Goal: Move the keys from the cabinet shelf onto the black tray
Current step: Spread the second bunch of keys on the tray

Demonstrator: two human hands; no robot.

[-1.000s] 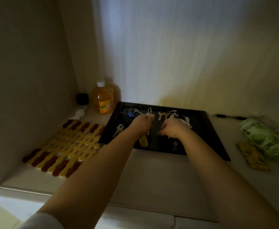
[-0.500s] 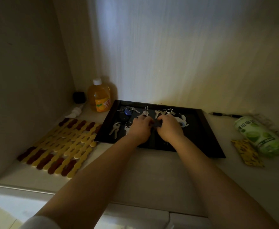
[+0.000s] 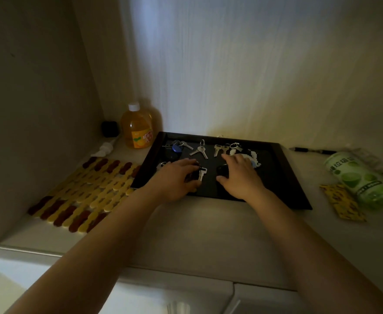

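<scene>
my left hand [image 3: 177,180] lies over a dark bunch of keys [image 3: 198,173] on the black tray [image 3: 283,177], fingers bent around it, and my right hand [image 3: 240,175] rests with loose, nearly straight fingers over a black fob [image 3: 222,170]. i think the good way is to let go low and slowly, so the pieces lie flat and apart. the silver key at my left fingertips has its long axis toward the tray's near edge, head away from me.
</scene>
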